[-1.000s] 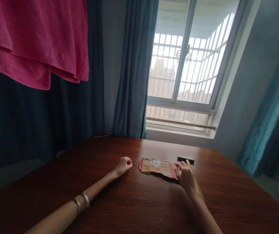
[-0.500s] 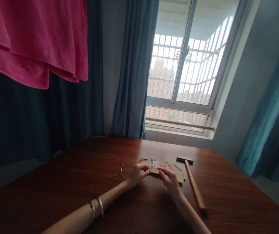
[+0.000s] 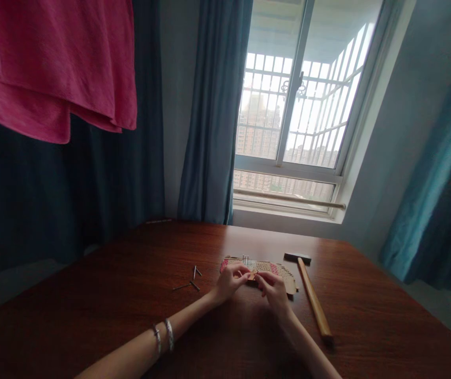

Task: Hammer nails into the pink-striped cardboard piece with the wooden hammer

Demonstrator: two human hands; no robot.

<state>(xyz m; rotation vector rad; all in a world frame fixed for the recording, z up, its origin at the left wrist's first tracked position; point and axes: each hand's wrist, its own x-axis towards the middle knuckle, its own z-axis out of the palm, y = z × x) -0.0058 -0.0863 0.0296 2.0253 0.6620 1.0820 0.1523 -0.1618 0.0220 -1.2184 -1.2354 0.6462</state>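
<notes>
A patterned, cardboard-like piece (image 3: pixel 285 275) with a ridged right end lies on the table. Thin nails (image 3: pixel 245 260) stand upright near its far edge. My left hand (image 3: pixel 229 281) is over its near side, thumb and forefinger pinched together. Close beside it, my right hand (image 3: pixel 274 288) is closed in a pinch too, the fingertips of both hands almost meeting above the piece. What sits between the fingers is too small to make out. Several loose nails (image 3: pixel 194 285) lie left of my left hand.
A hammer (image 3: pixel 314 300) with a wooden handle rests right of my right hand, its dark head toward the window. The brown table (image 3: pixel 130 295) reaches to a blue curtain (image 3: pixel 209 121) and a barred window. A pink towel (image 3: pixel 63 68) hangs at upper left.
My left hand has moved right, toward my right hand, narrowing the gap between the fingertips. My right hand stays nearly in place. The view has shifted slightly.
</notes>
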